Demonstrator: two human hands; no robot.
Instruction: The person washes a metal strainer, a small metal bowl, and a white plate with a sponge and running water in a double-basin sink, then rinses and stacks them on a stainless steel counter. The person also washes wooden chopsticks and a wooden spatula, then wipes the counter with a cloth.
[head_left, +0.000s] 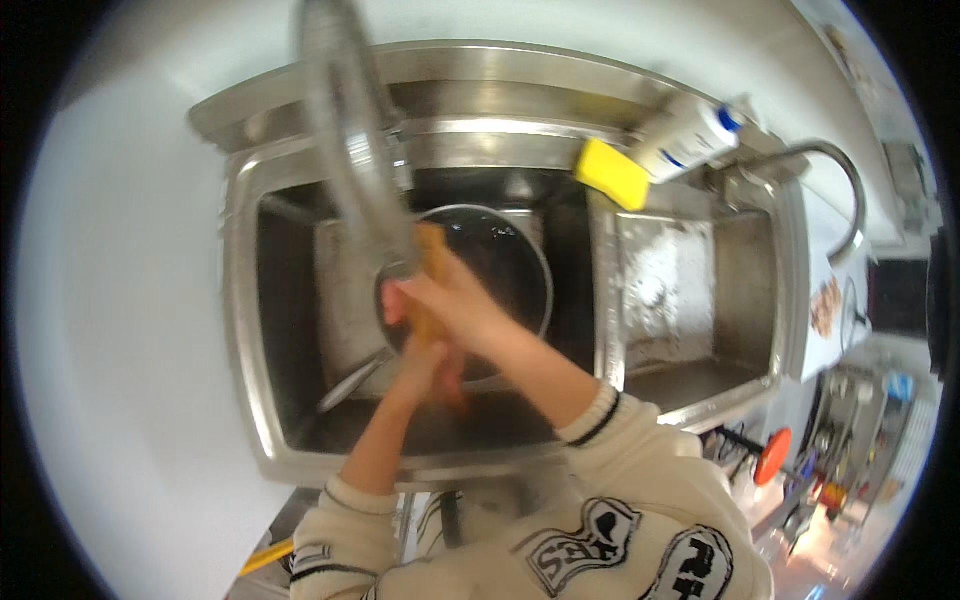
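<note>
My right hand and my left hand are close together above the left sink basin, both closed on an orange-brown item, possibly a cloth; motion blur hides its exact kind. Under them a round dark pan with a light rim rests in the basin, its metal handle pointing to the lower left. A blurred metal faucet reaches down from the top, its end just by my right hand.
On the sink's back ledge, a yellow sponge touches a white bottle with a blue collar. The wet right basin lies beside the divider, and a curved metal spout stands at its far right. A red round object shows lower right.
</note>
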